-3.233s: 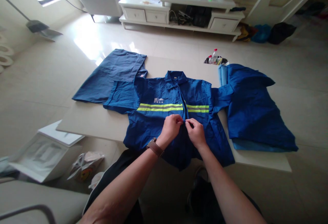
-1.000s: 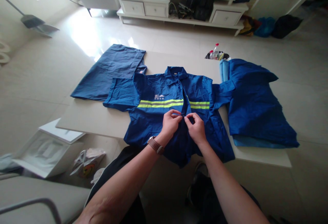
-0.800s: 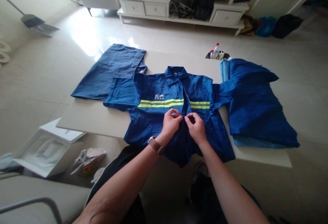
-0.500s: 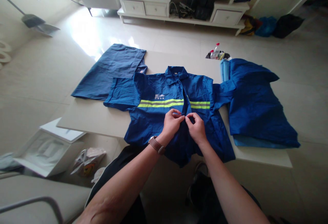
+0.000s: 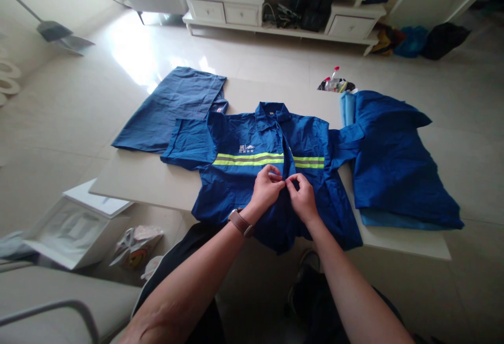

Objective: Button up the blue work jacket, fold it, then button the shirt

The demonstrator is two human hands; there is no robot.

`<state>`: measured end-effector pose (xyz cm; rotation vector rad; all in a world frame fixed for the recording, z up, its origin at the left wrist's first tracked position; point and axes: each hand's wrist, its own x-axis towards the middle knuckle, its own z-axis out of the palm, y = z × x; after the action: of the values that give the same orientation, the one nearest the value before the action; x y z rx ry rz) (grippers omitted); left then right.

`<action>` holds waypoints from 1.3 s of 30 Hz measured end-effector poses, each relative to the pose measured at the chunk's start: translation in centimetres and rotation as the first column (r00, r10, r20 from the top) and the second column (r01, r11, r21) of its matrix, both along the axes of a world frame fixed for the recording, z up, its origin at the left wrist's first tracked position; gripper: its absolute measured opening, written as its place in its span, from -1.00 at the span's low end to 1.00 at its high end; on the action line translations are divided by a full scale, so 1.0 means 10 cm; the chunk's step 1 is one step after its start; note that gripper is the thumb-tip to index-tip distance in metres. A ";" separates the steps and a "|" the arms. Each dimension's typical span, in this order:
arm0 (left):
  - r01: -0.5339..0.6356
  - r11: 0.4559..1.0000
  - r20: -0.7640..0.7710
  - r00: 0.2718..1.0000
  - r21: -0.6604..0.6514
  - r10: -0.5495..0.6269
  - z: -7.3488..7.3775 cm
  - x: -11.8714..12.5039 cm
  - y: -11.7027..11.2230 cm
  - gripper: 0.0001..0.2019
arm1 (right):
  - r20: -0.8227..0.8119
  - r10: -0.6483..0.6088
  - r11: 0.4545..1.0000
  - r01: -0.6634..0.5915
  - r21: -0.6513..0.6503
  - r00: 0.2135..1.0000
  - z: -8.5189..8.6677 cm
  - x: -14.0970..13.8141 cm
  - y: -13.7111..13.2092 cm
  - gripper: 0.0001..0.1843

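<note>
We work at the front of a blue work shirt [image 5: 236, 191] laid face up on a pale tabletop [image 5: 137, 181], its collar [image 5: 271, 115] at the far side and its lower hem hanging over the near edge. Our left hand [image 5: 266, 189], a brown leather watch strap [image 5: 240, 223] at its wrist, and our right hand [image 5: 302, 199] are both closed to a pinch, gripping the shirt's front opening just below a yellow-green reflective band [image 5: 248, 159]. The two hands sit side by side, almost touching; whether a button lies between the fingers cannot be told from this view. A white printed logo [image 5: 247, 148] sits above the band. A folded dark blue garment [image 5: 169, 113] lies on the left of the tabletop, partly under one sleeve, while a pile of brighter blue workwear [image 5: 397, 160] lies on the right, under the other. A plastic bottle [image 5: 334, 77] stands near the far edge, and a white TV cabinet [image 5: 275, 13] stands beyond on the tiled floor [image 5: 236, 55].
</note>
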<state>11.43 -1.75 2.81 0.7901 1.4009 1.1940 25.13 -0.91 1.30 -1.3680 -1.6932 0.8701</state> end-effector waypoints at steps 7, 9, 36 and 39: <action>0.009 1.000 -0.132 0.991 -0.027 -0.012 0.02 -0.03 0.00 -0.73 | 0.071 -0.044 0.996 0.038 0.082 0.997 0.05 -0.02 -0.04 -0.84; 0.039 0.998 -0.180 0.983 -0.043 -0.046 0.04 -0.05 -0.01 -0.73 | 0.076 -0.048 0.994 0.040 0.100 0.996 0.05 -0.03 -0.05 -0.84; 0.053 0.997 -0.076 0.995 -0.050 -0.057 0.09 -0.10 -0.05 -0.63 | 0.135 0.020 0.988 -0.040 0.152 0.991 0.10 -0.05 -0.10 -0.86; 0.050 0.998 -0.066 0.996 -0.048 -0.053 0.08 -0.10 -0.04 -0.63 | 0.130 0.017 0.989 -0.036 0.146 0.991 0.10 -0.05 -0.10 -0.86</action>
<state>10.43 -2.18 3.64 0.8361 1.4493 1.1002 24.60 -1.94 2.34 -1.3272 -1.8392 0.6681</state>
